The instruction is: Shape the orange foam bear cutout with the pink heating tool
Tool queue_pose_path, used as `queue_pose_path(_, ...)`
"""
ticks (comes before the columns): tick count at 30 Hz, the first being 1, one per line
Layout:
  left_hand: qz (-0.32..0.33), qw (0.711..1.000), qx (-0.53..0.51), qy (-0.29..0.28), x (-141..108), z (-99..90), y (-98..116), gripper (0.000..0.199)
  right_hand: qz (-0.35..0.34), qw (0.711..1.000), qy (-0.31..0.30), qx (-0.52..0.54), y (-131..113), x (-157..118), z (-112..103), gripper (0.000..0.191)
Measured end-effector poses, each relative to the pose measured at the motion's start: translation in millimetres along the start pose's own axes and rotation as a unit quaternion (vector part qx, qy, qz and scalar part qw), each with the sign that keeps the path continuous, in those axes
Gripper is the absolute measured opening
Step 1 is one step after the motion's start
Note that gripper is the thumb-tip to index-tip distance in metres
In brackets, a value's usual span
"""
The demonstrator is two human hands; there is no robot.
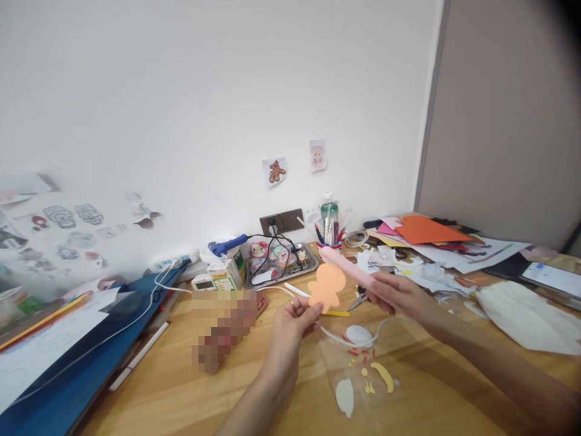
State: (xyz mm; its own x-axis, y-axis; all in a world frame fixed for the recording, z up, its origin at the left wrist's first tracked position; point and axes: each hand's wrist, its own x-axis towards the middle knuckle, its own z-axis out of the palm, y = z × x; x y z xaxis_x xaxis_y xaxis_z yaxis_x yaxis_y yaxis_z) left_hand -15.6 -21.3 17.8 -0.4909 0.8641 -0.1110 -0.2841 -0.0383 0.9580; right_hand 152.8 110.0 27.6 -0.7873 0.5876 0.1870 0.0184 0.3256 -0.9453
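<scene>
My left hand (pixel 295 324) pinches the lower edge of a small orange figure cutout (pixel 327 284), with a round head and stubby limbs. My right hand (pixel 397 290) is closed around a long pink wand-like tool (pixel 347 269) whose kind I cannot make out. Its tip is beside the cutout's head; whether they touch I cannot tell. A white cord (pixel 358 345) loops below both hands. Under them lies a clear sheet with small cut pieces: a white oval (pixel 359 335), a pale leaf-like shape (pixel 345 397), a yellow curved strip (pixel 382 377) and several red bits (pixel 354 352).
A metal tray (pixel 313 261), a blue glue gun (pixel 227 245) and a pen cup (pixel 330 245) stand along the wall. Coloured paper (pixel 431 229) and scraps pile up at the right, near a phone (pixel 551 277). A blue folder (pixel 104 345) lies left.
</scene>
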Motion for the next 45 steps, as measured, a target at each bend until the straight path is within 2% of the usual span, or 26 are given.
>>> queue_pose_path(3,0.002,1.000,-0.008,0.006,1,0.4,0,0.022,0.018,0.999,0.040,0.028,-4,0,-5,0.029)
queue_pose_path(5,0.004,1.000,-0.015,0.008,0,1.1,1,0.022,0.020,0.999,0.037,0.027,-5,-1,-5,0.030)
queue_pose_path(10,0.010,1.000,-0.016,-0.002,-2,2.0,0,0.022,0.005,0.997,-0.072,-0.004,5,0,4,0.032)
queue_pose_path(12,0.002,1.000,-0.017,-0.005,-1,1.5,-2,0.022,0.009,0.995,-0.094,0.007,10,0,9,0.032)
queue_pose_path(18,-0.052,0.998,-0.027,-0.014,8,-2.3,-10,0.024,0.020,0.997,-0.066,0.035,15,0,16,0.035)
queue_pose_path(22,-0.049,0.998,-0.039,-0.018,10,-3.7,-14,0.025,0.027,0.998,-0.045,0.028,18,2,15,0.035)
queue_pose_path(29,-0.048,0.998,-0.040,-0.008,8,-0.6,-17,0.023,0.039,0.995,-0.075,0.054,8,1,14,0.029)
queue_pose_path(36,-0.065,0.997,-0.047,0.010,20,0.9,-14,0.025,0.027,0.998,-0.054,0.017,-1,8,4,0.029)
queue_pose_path(41,-0.014,0.998,-0.065,-0.003,40,7.8,-11,0.023,-0.017,0.998,-0.037,-0.053,-16,27,-10,0.031)
queue_pose_path(43,0.002,0.996,-0.087,0.001,51,12.0,-11,0.024,-0.034,0.996,-0.004,-0.083,-21,35,-16,0.033)
queue_pose_path(45,0.008,0.994,-0.108,0.007,62,16.0,-12,0.026,-0.052,0.990,0.061,-0.112,-22,42,-22,0.034)
